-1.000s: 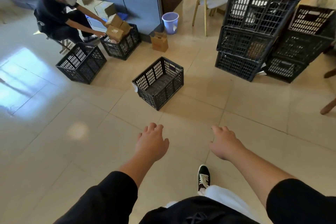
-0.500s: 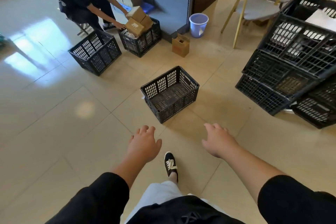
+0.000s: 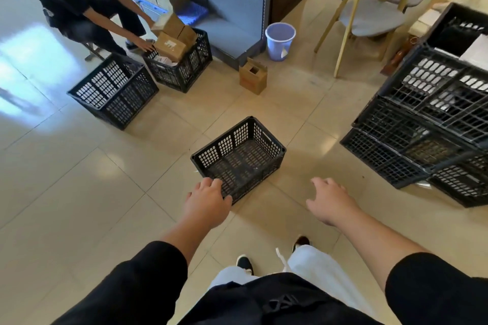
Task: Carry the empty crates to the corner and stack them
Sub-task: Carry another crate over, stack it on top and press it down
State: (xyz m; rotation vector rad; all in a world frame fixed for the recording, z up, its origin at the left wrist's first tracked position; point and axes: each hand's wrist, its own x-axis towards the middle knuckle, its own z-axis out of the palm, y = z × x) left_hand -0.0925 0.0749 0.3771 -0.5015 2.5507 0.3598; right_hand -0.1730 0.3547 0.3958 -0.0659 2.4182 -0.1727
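Head view, target: the empty crate (image 3: 239, 159) is standing upright on the tiled floor (image 3: 79, 192), directly ahead of the person and well apart from the other crates
Head view, left hand (image 3: 207, 203): it is reaching forward with fingers loosely spread and holding nothing; the fingertips are overlapping the crate's near corner, but contact cannot be confirmed
Head view, right hand (image 3: 330, 202): it is hanging beside the crate's near right side, fingers relaxed and empty, not touching the crate
Head view, destination: the crate stack (image 3: 427, 124) is sitting at the right, several crates high, with papers showing in the top one
Head view, surroundings: a seated person (image 3: 76, 5) is handling cardboard boxes (image 3: 171, 37) over a second crate (image 3: 182, 66); a third crate (image 3: 113, 90) is standing beside it, near a purple bin (image 3: 280, 41)
Change: compared with half a second earlier, the crate is lying much closer to both hands, and the left hand is now reaching its corner
Meaning for task: the approach is judged to be ending; the pick-up grip is not yet made, and carrying and stacking are still outstanding
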